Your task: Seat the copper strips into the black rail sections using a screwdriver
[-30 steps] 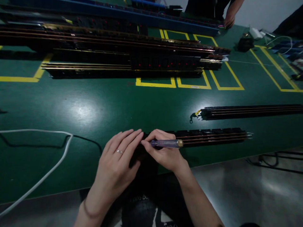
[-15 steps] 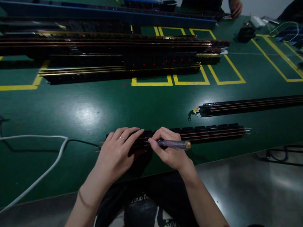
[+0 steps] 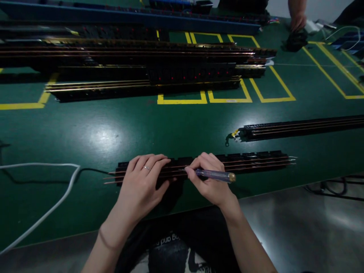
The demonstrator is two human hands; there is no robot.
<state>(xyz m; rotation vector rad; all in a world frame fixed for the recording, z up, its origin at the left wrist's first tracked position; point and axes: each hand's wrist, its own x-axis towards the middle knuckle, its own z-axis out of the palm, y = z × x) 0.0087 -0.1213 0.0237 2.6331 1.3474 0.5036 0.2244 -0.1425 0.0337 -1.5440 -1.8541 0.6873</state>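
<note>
A long black strip with copper rails [image 3: 250,161] lies across the near part of the green table [image 3: 113,125]. My left hand [image 3: 142,182] rests flat on the strip's left part, fingers stretched out and close together, a ring on one finger. My right hand [image 3: 209,182] is closed round a clear purple-handled screwdriver [image 3: 217,175] and holds its tip at the strip just right of my left fingertips. The strip's bare copper ends stick out to the left of my left hand.
A second black strip [image 3: 301,129] lies further back on the right. Stacked long strips [image 3: 142,68] fill the far side among yellow floor-tape boxes. A white cable [image 3: 57,201] and a black cable lie at the left. Another person's hand [image 3: 297,21] works at the far right corner.
The near strip has slid left, so its copper ends now show left of my left hand. My right hand with the screwdriver has shifted right along it. The other person's hand moved right.
</note>
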